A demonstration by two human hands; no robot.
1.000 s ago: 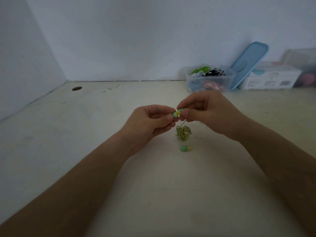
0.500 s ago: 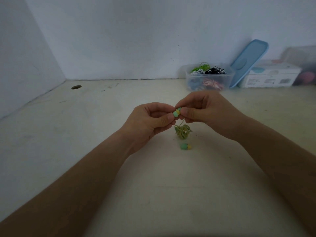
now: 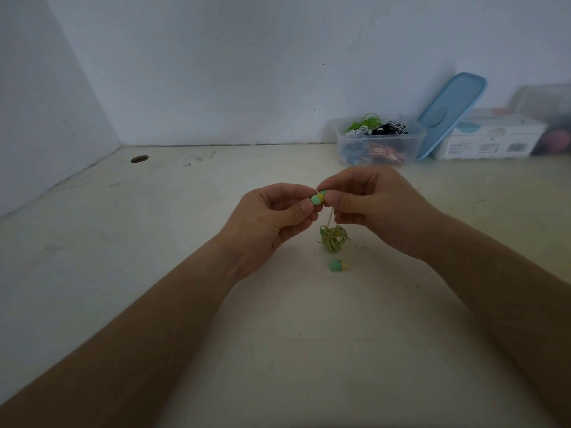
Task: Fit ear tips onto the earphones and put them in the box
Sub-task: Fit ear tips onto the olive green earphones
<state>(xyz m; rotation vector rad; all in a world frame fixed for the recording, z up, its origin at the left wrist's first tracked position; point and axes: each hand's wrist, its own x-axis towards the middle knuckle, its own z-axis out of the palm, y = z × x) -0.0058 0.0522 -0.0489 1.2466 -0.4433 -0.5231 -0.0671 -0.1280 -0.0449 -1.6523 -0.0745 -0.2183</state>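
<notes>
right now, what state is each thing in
left hand, pinches the held earbud by its green tip
right hand, pinches the held earbud's body
loose earbud, lying free, tip fitted
cable bundle, wound up
clear box, open, earphones inside
blue lid, off, leaning beside the box

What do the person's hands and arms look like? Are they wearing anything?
They are bare. The left hand and right hand wear no gloves, rings or bracelets that I can see. The left forearm and right forearm show no sleeves and no watch, right up to the picture's edge.
</notes>
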